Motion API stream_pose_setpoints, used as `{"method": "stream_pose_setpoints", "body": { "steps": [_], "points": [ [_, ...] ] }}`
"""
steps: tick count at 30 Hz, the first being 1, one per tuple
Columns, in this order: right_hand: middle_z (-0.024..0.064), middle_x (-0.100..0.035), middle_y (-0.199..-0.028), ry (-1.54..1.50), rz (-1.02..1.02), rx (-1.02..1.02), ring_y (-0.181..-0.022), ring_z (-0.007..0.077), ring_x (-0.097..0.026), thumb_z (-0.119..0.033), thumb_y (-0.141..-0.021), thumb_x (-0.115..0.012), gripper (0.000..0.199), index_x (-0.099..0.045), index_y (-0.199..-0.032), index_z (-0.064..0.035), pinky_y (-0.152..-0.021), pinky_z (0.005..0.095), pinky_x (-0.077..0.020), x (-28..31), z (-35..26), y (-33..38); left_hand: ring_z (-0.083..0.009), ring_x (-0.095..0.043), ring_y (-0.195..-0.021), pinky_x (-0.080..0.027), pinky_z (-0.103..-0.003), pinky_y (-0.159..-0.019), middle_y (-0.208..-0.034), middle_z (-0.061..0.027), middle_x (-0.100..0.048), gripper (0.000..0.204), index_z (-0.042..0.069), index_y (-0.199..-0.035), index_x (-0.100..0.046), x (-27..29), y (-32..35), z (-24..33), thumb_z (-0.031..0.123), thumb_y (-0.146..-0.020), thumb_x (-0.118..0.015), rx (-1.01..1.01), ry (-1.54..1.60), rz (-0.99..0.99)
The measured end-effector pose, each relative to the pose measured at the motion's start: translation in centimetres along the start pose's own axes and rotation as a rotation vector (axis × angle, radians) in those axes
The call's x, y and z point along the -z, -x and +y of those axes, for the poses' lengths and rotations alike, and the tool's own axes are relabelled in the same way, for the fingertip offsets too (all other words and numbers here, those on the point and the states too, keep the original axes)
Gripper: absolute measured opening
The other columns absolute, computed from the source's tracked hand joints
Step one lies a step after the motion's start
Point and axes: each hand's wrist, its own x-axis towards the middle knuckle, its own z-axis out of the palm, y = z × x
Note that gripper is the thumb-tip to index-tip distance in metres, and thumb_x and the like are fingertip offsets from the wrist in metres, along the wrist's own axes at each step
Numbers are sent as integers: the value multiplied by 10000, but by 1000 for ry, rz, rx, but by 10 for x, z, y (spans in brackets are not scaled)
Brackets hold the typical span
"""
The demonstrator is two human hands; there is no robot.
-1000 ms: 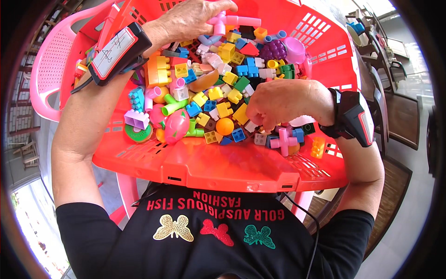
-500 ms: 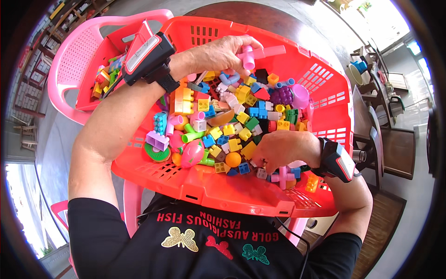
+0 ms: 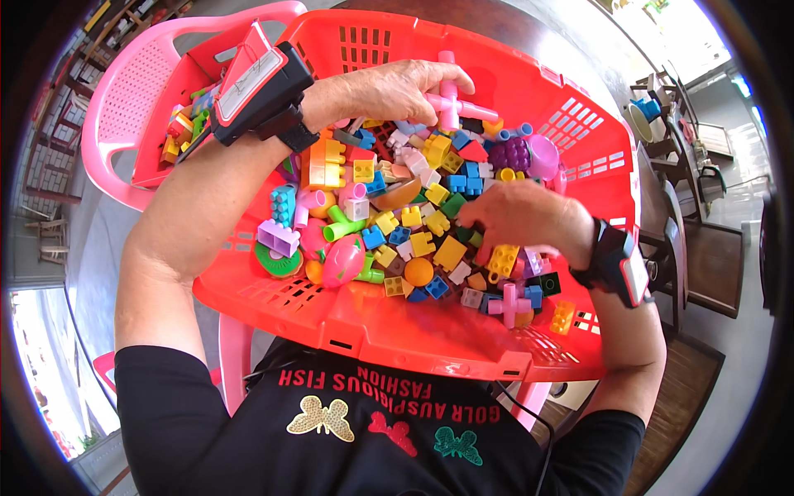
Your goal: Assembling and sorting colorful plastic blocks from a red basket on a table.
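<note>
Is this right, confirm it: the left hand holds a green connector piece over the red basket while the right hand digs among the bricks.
Not quite: the head view shows the left hand holding a pink connector piece, not green, over the red basket; the right hand does dig among the bricks.

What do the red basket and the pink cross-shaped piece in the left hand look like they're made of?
The red basket looks like moulded plastic, fairly glossy: light sheens on its walls, and neat rectangular vent slots are cut into them. The pink cross-shaped piece, pinched in the left hand, also looks like hard plastic, smooth, with uniform colour and rounded tube arms. Neither can be confirmed by sight alone.
</note>
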Motion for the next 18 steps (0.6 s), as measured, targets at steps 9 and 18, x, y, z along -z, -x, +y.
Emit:
{"method": "stream_pose_setpoints", "body": {
  "steps": [9,18],
  "points": [
    [156,-597,-912,13,54,58,-946,326,-554,-142,-709,-620,251,-606,-933,-30,-798,382,-445,10,18,5,-292,-630,-805,-491,-357,-730,-873,-136,-616,353,89,-1190,-502,3,-3,-23,155,-850,-564,-190,-726,19],
    [137,-615,-850,39,165,-8,-856,329,-589,-92,-694,-622,227,-604,-916,-49,-724,418,-452,0,31,5,-334,-619,-818,-483,-410,-705,-859,-135,-634,329,84,-1148,-513,-10,-5,-16,77,-822,-555,-88,-903,-8]
  ]
}}
